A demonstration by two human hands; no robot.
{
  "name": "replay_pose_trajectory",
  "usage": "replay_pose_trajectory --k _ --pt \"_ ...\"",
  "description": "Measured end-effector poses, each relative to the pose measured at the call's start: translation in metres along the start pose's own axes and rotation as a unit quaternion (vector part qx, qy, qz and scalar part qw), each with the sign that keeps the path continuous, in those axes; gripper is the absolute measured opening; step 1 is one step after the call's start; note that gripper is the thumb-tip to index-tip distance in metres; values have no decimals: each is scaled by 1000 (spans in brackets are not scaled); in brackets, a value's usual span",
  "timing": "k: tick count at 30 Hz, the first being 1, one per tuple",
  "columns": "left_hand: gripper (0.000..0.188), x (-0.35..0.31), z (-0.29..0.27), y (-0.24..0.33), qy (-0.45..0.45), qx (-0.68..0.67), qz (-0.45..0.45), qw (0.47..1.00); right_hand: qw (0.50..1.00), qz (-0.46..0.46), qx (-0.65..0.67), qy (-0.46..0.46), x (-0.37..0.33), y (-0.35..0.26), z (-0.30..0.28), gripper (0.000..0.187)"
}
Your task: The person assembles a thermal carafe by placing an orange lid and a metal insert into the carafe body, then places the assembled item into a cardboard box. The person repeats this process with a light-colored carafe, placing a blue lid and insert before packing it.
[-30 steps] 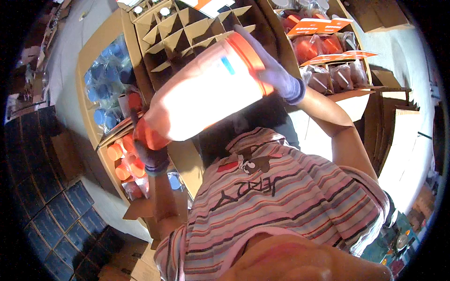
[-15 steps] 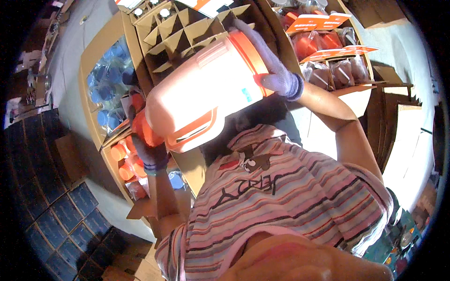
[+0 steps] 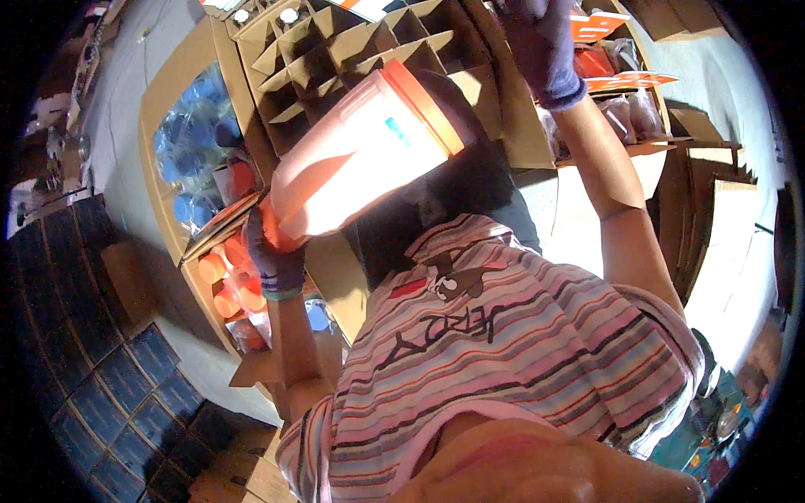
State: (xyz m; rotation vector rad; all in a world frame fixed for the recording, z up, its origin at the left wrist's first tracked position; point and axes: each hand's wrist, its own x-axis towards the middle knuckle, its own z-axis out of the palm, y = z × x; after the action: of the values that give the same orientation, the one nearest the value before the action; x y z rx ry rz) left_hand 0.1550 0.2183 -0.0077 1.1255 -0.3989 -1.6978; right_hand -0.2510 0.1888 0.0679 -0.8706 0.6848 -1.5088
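Observation:
A large pale pink plastic jug (image 3: pixel 352 168) with an orange base band lies tilted in front of my chest. Its red-orange cap end points to the lower left, and my left hand (image 3: pixel 277 256), in a purple glove, is closed round that end. The jug's other end is unsupported by a hand, above the cardboard box. My right hand (image 3: pixel 541 50), gloved the same way, is up at the right-hand carton of wrapped bottles. The top edge of the picture cuts off its fingers, so what they touch is hidden.
Below the jug stands a box with cardboard dividers (image 3: pixel 335 50). At left a carton holds blue-capped bottles (image 3: pixel 197 134), with orange-capped bottles (image 3: pixel 226 285) nearer me. Orange-and-white printed cards (image 3: pixel 625 81) stand in the right carton. Dark stacked boxes (image 3: pixel 117 394) fill the lower left.
My right hand has let go of the jug's orange base and moved up and right to the carton. The jug has turned, its handle now out of sight, still in my left hand.

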Motion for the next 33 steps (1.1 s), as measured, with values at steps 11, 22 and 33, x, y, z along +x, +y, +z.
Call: replay_pose_trajectory --k 11,22,33 --pt "52 1 17 -3 -75 -42 -76 993 997 -54 30 46 5 2 14 53" --pt "50 6 28 -19 -156 353 244 890 944 -34 -288 -160 -8 61 -10 82" --pt "71 -3 44 22 -137 158 274 939 990 81 113 -15 -13 71 -9 81"
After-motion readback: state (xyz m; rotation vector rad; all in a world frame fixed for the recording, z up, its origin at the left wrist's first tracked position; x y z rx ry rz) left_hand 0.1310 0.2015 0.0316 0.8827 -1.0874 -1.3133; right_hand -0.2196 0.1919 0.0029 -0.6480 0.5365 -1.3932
